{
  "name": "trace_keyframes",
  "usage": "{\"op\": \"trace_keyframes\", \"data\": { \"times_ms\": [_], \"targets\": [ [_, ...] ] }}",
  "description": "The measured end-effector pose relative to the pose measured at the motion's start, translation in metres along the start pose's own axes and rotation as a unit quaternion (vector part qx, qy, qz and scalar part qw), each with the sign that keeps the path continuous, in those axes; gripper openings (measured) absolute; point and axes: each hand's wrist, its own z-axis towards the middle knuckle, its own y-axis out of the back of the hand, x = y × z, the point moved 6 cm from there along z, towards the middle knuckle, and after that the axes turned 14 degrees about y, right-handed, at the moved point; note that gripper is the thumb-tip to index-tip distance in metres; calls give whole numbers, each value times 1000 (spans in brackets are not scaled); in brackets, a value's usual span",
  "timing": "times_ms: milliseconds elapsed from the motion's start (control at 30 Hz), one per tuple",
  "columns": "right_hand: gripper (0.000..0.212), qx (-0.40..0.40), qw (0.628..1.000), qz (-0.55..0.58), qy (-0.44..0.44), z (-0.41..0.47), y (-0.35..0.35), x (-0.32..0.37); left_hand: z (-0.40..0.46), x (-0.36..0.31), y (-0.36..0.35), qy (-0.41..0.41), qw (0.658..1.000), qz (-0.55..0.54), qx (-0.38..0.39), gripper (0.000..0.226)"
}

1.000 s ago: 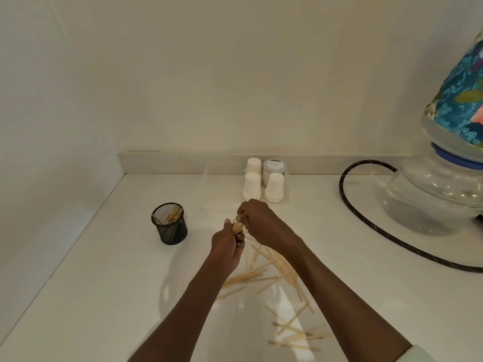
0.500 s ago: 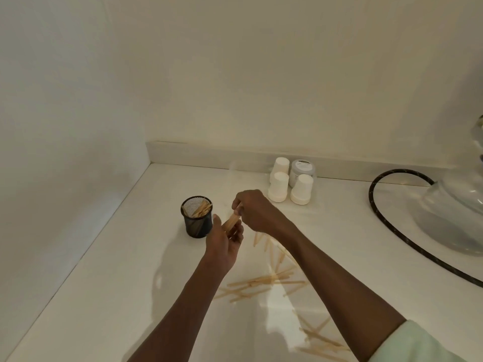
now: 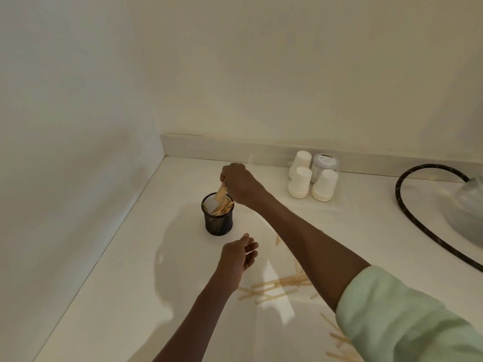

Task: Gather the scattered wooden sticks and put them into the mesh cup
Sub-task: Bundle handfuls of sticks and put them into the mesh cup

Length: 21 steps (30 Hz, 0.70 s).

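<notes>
Head view. A white counter (image 3: 136, 296) meets a wall at the rear and a second wall on the left. At the rear stand three upturned white paper cups (image 3: 300, 182), close together, with a lidded clear tub (image 3: 325, 164) just behind them. A black hose (image 3: 418, 210) curves across the counter at the right, well apart from the cups. A clear container (image 3: 470, 205) shows at the right edge, mostly out of frame.

The mesh cup (image 3: 218, 219) stands upright on the counter near the left wall, with nothing between it and the hands. It already holds a leaning bunch of sticks.

The right hand (image 3: 239, 185) is above the cup's rim. Its grip is closed on a small bundle of sticks (image 3: 220, 193), pinched at the upper end; the lower end reaches into the cup's mouth. The right forearm crosses the counter diagonally and covers part of the scattered pile. A pale green sleeve (image 3: 392, 317) fills the lower right corner.

The left hand (image 3: 239, 257) is near the cup, on its near side, not touching it. Its grip is apart, fingers loosely curved, holding nothing.

Loose sticks (image 3: 274, 287) lie flat on the counter between the two forearms, and more appear beside the sleeve, blurred.
</notes>
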Motion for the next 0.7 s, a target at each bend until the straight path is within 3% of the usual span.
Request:
{"op": "trace_keyframes", "data": {
  "times_ms": [200,400,533,600,700],
  "targets": [
    [47,57,998,-2,-27,7,-25,-12,10,-1,3,3,999,30,-20,25],
    [41,-27,998,41,-37,-17,-10,-40,14,-1,-5,-5,998,60,-26,21],
    [34,-98,992,56,-59,-51,8,-68,12,-5,-15,-57,989,133,-26,16],
    [29,-116,989,56,-78,-74,15,-85,10,-6,-18,-101,971,214,-38,16],
    [21,-119,982,70,-128,-114,18,-119,8,-2,-27,-174,895,404,-75,22]
  ]
}}
